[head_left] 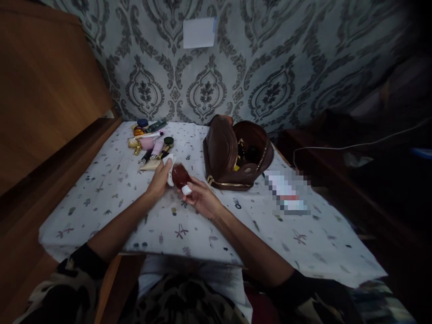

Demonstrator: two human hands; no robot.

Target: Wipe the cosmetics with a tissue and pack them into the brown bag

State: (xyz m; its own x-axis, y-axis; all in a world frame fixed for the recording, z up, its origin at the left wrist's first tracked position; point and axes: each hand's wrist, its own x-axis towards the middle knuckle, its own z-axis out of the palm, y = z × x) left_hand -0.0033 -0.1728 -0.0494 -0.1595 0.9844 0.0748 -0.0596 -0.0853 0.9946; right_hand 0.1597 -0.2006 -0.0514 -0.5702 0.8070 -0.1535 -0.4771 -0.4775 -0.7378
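Observation:
Between my two hands, over the table, is a dark red bottle point(180, 175) with a white cap point(186, 190), tilted with the cap toward me. My right hand point(202, 198) has its fingers closed around the cap end. My left hand point(160, 179) grips a white cloth or tissue point(170, 171), which lies against the bottle's left side. Right of the hands stands a brown cosmetic bag point(219, 155), its lid unzipped and dark items inside. Beyond my left hand lie several cosmetics, among them a pink tube point(157, 147) and a dark-lidded jar point(168, 141).
A patterned white cloth covers the table point(135, 225). A blurred-out flat object point(288, 192) lies right of the bag. On the left rises a wooden cabinet point(50, 81); patterned wallpaper point(205, 90) is behind. A white cable point(337, 146) runs along the right.

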